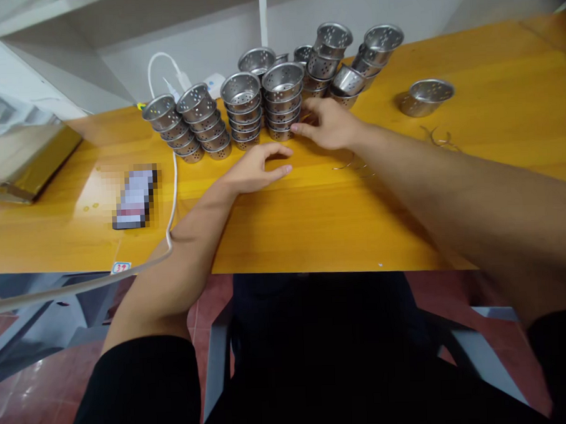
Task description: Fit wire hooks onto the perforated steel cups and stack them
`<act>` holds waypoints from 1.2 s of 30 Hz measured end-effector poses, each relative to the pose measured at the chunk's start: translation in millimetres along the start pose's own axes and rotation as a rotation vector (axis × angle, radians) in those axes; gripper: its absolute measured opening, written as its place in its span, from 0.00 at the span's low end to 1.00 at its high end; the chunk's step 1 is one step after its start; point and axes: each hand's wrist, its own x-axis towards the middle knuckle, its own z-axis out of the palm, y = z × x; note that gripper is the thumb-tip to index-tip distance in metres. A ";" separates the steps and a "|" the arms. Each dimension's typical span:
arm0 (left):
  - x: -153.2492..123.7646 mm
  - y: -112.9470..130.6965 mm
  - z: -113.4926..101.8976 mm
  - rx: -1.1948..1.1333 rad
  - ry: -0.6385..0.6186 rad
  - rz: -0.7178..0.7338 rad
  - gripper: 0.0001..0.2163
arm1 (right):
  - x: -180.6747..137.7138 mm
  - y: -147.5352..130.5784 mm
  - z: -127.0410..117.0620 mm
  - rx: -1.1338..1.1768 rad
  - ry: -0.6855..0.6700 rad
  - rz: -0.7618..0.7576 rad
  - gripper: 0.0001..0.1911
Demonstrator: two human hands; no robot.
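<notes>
Several stacks of perforated steel cups (pixel 282 99) stand in a row at the back of the yellow wooden table (pixel 311 223). My right hand (pixel 328 124) reaches to the foot of the middle stack, fingertips touching its lowest cup; the fingers are curled and what they hold is hidden. My left hand (pixel 257 169) rests on the table in front of the stacks, fingers bent loosely apart, holding nothing. Thin wire rings (pixel 351 166) lie on the wood beside my right wrist.
A single steel cup (pixel 425 97) sits apart at the right, more wire pieces (pixel 442 139) near it. A phone (pixel 135 198) lies at the left, a white cable (pixel 173 179) runs over the table edge. A gold box (pixel 32 170) sits far left.
</notes>
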 end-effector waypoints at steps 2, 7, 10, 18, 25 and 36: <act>0.8 -2.9 0.5 -0.007 0.026 -0.006 0.23 | 5.9 -4.3 4.7 0.009 0.012 0.018 0.28; 4.8 -16.4 -0.4 -0.026 0.124 -0.055 0.17 | 19.0 -15.7 14.1 -0.022 0.038 0.053 0.22; 6.1 -23.4 -2.8 -0.046 0.161 -0.053 0.15 | 28.2 -19.3 19.0 -0.095 0.041 0.092 0.19; 5.4 -29.0 -6.2 -0.031 0.230 -0.022 0.18 | 33.4 -7.5 35.2 0.084 0.101 0.103 0.41; 8.2 -39.8 -3.6 0.015 0.275 -0.090 0.23 | 13.6 -9.5 35.9 0.028 0.050 -0.034 0.34; 15.4 -89.9 -6.4 0.003 0.314 -0.159 0.32 | 11.6 -4.1 41.8 0.060 0.073 -0.073 0.33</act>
